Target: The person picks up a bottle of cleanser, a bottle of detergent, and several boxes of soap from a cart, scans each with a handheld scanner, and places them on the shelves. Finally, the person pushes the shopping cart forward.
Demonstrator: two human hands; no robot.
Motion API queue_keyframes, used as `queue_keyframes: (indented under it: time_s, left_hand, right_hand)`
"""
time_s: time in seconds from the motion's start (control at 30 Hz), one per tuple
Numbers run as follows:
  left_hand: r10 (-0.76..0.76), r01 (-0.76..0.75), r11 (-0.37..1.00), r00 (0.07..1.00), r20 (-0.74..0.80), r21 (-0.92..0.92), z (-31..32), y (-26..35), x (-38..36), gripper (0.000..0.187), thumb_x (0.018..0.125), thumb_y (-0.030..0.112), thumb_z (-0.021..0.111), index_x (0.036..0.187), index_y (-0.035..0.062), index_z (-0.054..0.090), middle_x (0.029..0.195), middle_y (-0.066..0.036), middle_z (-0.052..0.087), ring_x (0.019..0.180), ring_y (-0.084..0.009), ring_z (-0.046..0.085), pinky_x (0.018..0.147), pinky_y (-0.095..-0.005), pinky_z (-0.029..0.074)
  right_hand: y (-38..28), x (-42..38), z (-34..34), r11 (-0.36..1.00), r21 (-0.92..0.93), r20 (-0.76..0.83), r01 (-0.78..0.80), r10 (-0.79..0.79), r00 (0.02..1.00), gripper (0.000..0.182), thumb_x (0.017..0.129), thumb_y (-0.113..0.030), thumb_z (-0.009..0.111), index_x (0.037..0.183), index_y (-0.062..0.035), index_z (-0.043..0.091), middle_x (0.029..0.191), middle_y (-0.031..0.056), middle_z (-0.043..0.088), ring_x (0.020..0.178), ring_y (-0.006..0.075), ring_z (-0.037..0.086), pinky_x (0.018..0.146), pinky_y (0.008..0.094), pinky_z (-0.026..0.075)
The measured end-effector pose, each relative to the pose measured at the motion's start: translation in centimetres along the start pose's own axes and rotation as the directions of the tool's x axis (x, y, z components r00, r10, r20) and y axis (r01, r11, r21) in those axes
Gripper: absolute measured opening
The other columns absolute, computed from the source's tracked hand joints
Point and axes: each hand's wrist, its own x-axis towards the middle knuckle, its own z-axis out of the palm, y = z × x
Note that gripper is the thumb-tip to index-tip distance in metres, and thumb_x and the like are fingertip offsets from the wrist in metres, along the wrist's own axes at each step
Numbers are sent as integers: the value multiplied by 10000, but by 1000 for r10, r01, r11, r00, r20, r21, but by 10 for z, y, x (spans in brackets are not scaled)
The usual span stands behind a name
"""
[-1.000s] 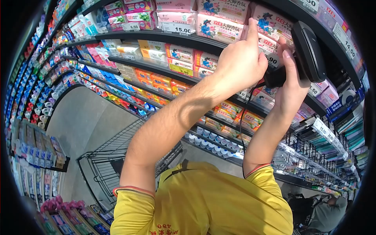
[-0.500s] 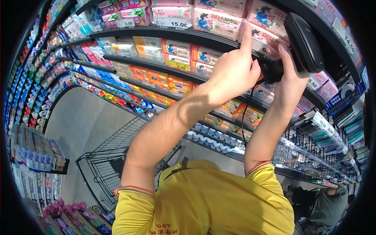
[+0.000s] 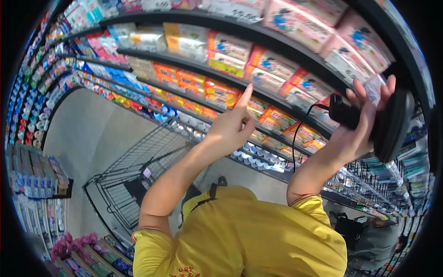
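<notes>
My left hand (image 3: 230, 129) is in front of the lower shelves, its index finger stretched out and the other fingers curled, with nothing held. Its fingertip appears nearest the orange soap packs (image 3: 221, 94) and the shelf edge above them; contact cannot be made out. My right hand (image 3: 351, 141) grips a black handheld device (image 3: 396, 124) that resembles a scanner, and a black cord (image 3: 297, 131) hangs from it. Behind the device are pink soap packs (image 3: 300, 25) on the upper shelf. White-and-red soap packs (image 3: 274, 64) stand one shelf lower.
A wire shopping cart (image 3: 124, 184) stands on the grey floor (image 3: 87, 124) at my left. Stocked shelves (image 3: 34, 115) curve along the far left. Boxed goods (image 3: 34, 171) sit nearer. Another person (image 3: 378, 242) is low at the right, beside a black bag (image 3: 346, 228).
My left hand has come down and left, away from the upper pink packs. My right hand has shifted right and lower with the device, which is turned differently. The view has shifted too.
</notes>
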Motion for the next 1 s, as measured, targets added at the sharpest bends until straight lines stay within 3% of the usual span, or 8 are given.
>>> queue_keyframes:
  time_s: [0.17, 0.2, 0.23, 0.27, 0.33, 0.47, 0.77, 1.0]
  left_hand:
    - [-333, 311, 917, 941, -53, -251, -9, -174, -120, 597, 912, 64, 505, 1465, 56, 281, 805, -34, 646, 658, -59, 544, 600, -209, 439]
    - [-503, 472, 832, 864, -37, -290, -11, -200, -151, 567, 914, 72, 499, 1449, 44, 311, 812, -42, 653, 651, -65, 547, 588, -216, 446]
    - [-659, 620, 712, 752, -10, -331, -11, -223, -185, 541, 917, 80, 493, 1433, 32, 340, 820, -49, 660, 644, -71, 549, 575, -223, 452]
    - [-699, 649, 668, 715, -9, -363, -6, -256, -223, 541, 917, 80, 493, 1433, 32, 340, 820, -49, 660, 644, -71, 549, 575, -223, 452]
    - [-813, 783, 560, 582, 2, -272, 8, -309, -298, 495, 916, 94, 484, 1392, 0, 388, 833, -56, 668, 613, -80, 538, 545, -232, 455]
    - [-929, 757, 292, 371, 16, -584, -4, -311, -360, 405, 907, 97, 479, 1300, -4, 475, 837, -51, 666, 564, -65, 523, 530, -215, 454]
    - [-954, 561, 298, 140, -266, -773, -65, -436, -448, 273, 891, 83, 478, 1138, 7, 566, 782, -49, 649, 593, -94, 569, 551, -234, 463]
    - [-850, 981, 165, 90, -520, -100, -122, -558, -500, 372, 821, 236, 625, 1127, 28, 591, 928, -144, 681, 897, -281, 663, 793, -389, 514]
  right_hand:
    - [21, -92, 29, 934, 41, 803, -355, 180, 568, 340, 945, -276, 494, 1035, 37, 592, 1213, 238, 559, 826, 256, 652, 795, 395, 541]
    - [42, -147, 20, 923, -370, 896, 111, 322, 305, 403, 740, -107, 696, 1124, -18, 611, 1051, 120, 658, 922, 202, 648, 842, 301, 503]
    - [49, -195, 35, 876, -445, 864, 187, 366, 346, 431, 684, -127, 751, 1085, -37, 620, 1063, 106, 662, 958, 218, 641, 866, 301, 492]
    - [50, -229, 50, 927, -306, 905, -215, 353, 235, 409, 707, -154, 748, 1066, -19, 608, 1046, 124, 670, 943, 236, 649, 838, 314, 497]
    - [82, -329, 55, 448, -699, 662, -557, 700, -268, 366, 767, -150, 720, 1055, 16, 569, 791, 69, 653, 682, 180, 636, 657, 306, 513]
    - [91, -455, 22, -62, -785, 499, -616, 527, -688, 294, 835, -158, 673, 1052, -18, 530, 695, 13, 573, 563, 90, 552, 509, 239, 445]
    - [56, -486, 79, 121, -960, 276, -251, 531, -801, 347, 835, -188, 683, 1105, -19, 545, 754, 25, 606, 612, 95, 579, 574, 240, 471]
    - [79, -526, 78, -191, -928, 182, -320, 518, -836, 230, 880, -83, 627, 1059, 1, 509, 702, 70, 607, 588, 136, 597, 555, 256, 479]
